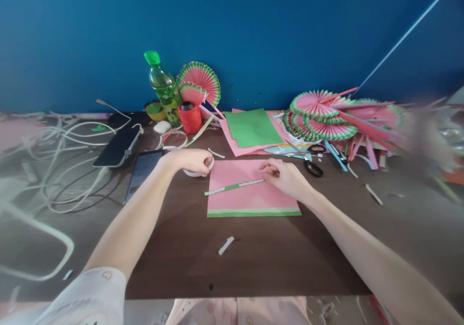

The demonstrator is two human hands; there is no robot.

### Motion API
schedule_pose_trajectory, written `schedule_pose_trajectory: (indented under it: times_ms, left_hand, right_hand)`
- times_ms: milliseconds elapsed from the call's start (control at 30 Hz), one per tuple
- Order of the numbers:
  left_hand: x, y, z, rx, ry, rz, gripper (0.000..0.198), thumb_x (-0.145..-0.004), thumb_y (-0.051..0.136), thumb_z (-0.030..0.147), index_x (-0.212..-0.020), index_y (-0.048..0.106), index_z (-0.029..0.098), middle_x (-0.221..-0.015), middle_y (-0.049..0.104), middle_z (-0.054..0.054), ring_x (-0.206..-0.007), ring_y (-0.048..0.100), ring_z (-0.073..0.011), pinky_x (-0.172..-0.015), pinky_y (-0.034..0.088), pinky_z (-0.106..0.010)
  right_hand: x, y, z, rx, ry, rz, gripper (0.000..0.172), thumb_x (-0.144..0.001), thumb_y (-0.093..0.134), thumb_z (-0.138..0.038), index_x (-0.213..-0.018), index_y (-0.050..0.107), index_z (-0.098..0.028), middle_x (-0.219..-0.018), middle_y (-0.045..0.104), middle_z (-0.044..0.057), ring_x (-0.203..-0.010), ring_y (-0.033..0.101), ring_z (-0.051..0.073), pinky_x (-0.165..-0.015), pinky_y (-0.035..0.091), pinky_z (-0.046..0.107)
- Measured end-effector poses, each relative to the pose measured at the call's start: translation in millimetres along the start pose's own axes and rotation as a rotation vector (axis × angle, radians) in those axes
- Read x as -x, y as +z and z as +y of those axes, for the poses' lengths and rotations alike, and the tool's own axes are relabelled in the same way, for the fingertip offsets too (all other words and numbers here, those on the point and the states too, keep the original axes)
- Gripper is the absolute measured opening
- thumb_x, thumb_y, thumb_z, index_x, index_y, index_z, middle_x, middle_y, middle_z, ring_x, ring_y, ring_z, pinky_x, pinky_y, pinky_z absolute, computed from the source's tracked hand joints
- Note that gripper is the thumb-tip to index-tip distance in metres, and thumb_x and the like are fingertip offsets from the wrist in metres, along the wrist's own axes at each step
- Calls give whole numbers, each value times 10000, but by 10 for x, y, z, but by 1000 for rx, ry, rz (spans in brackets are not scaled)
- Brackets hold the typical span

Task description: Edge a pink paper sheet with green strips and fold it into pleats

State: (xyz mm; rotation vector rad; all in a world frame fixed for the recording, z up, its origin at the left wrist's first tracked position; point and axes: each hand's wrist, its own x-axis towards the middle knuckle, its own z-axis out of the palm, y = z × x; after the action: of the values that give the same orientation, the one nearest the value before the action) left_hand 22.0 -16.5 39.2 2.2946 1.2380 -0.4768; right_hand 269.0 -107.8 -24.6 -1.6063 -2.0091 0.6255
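My left hand (197,160) is closed round a white roll of tape (193,173) at the left edge of a pink sheet of paper (239,170). The sheet lies flat on the table and has pale and bright green bands along its near edge. Across it, at a slant, lies a narrow green strip (232,187) with white patches. Over the right part of the sheet, my right hand (282,176) has its fingers pinched beside the strip's right end. What sits between those fingertips is too small to make out.
Behind the sheet lie green paper (253,127) and black-handled scissors (312,166). Folded paper fans (322,114) are heaped at the right. A green bottle (163,85) and a red spool (190,118) stand at the back. Phones (119,146) and white cables (54,170) spread leftward. A white scrap (226,245) lies in front.
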Motion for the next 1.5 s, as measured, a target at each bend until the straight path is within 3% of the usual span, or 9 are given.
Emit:
schedule_pose_trajectory:
  times_ms: [200, 333, 500, 633, 733, 833, 1100, 1333, 1500]
  left_hand:
    - [197, -139, 113, 311, 208, -151, 171, -703, 475, 258, -857, 514, 194, -779, 634, 13, -719, 557, -116, -667, 390, -204]
    - [177, -101, 220, 374, 316, -109, 197, -755, 480, 258, -934, 527, 191, -836, 644, 8, -798, 573, -119, -748, 386, -213]
    - [-24, 76, 279, 218, 401, 201, 156, -794, 478, 259, -905, 555, 181, -930, 613, -12, -814, 562, -140, -734, 392, -238]
    - [-149, 188, 239, 33, 431, 482, 185, -839, 408, 217, -941, 558, 179, -1228, 471, -64, -948, 541, -170, -788, 399, -272]
    - [-175, 206, 185, -86, 314, 609, 218, -839, 373, 170, -937, 568, 172, -1273, 429, -78, -1017, 524, -200, -833, 400, -304]
    - [-168, 187, 149, -142, 168, 717, 250, -792, 386, 113, -950, 576, 153, -1115, 533, -99, -1017, 521, -227, -892, 368, -361]
    - [-91, 144, 214, 316, 249, 433, 386, -814, 426, 254, -1194, 488, 263, -891, 653, 5, -838, 585, -158, -795, 401, -281]
    - [29, 90, 417, 414, 495, 201, 247, -805, 448, 218, -1014, 580, 205, -923, 655, 4, -863, 571, -138, -805, 373, -243]
    - [60, 101, 489, 395, 465, -12, 295, -769, 447, 133, -1041, 540, 197, -896, 650, 15, -824, 561, -121, -721, 367, -204]
  right_hand:
    - [59, 30, -79, -92, -44, 164, 165, -800, 442, -242, -881, 576, -189, -547, 472, -30, -521, 449, 122, -557, 359, 237]
    - [83, 106, -88, -183, -111, 221, 174, -812, 449, -219, -948, 556, -203, -684, 567, 0, -598, 519, 126, -592, 417, 241]
    - [54, 196, -57, -306, -202, 313, 225, -804, 462, -162, -1012, 529, -218, -960, 569, 58, -778, 588, 152, -682, 494, 291]
    - [32, 221, -15, -255, -262, 336, 281, -778, 453, -85, -1012, 527, -223, -1042, 541, 75, -864, 580, 171, -758, 498, 343]
    - [29, 222, 4, -193, -299, 347, 292, -760, 455, -57, -984, 532, -228, -1021, 557, 73, -965, 549, 200, -795, 486, 377]
    - [31, 222, 11, -179, -294, 355, 284, -752, 456, -46, -960, 537, -221, -1005, 567, 72, -988, 540, 206, -804, 480, 385]
    - [31, 223, 13, -182, -255, 346, 242, -756, 461, -55, -925, 535, -212, -938, 597, 52, -886, 570, 190, -772, 475, 362]
    - [46, 221, -26, -444, -251, 412, 331, -789, 485, -114, -1094, 440, -236, -1044, 519, 56, -799, 587, 147, -685, 483, 316]
    - [75, 219, -72, -412, -335, 437, 277, -786, 514, -129, -1039, 497, -239, -1018, 494, 55, -819, 561, 156, -706, 499, 335]
